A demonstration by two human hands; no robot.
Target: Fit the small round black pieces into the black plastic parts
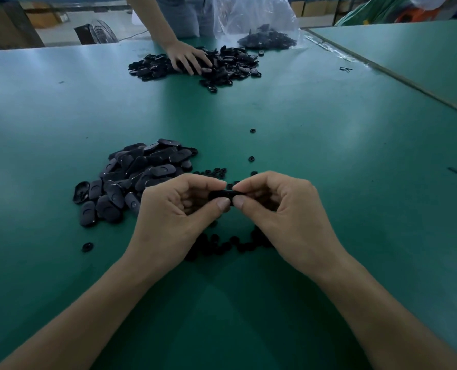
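My left hand (176, 206) and my right hand (280, 209) meet above the green table (328, 156), both pinching one black plastic part (222, 194) between thumbs and forefingers. Most of the part is hidden by my fingers. A heap of oval black plastic parts (134, 180) lies to the left of my left hand. Small round black pieces (222, 244) lie scattered on the table beneath my hands, with more round pieces (216, 171) just beyond my fingers and a single round piece (87, 247) at the near left.
Across the table another person's hand (187, 57) rests on a second heap of black parts (222, 66). A clear plastic bag (264, 30) holding more parts stands at the back right. A table seam (398, 76) runs diagonally on the right. A fan (99, 32) stands behind.
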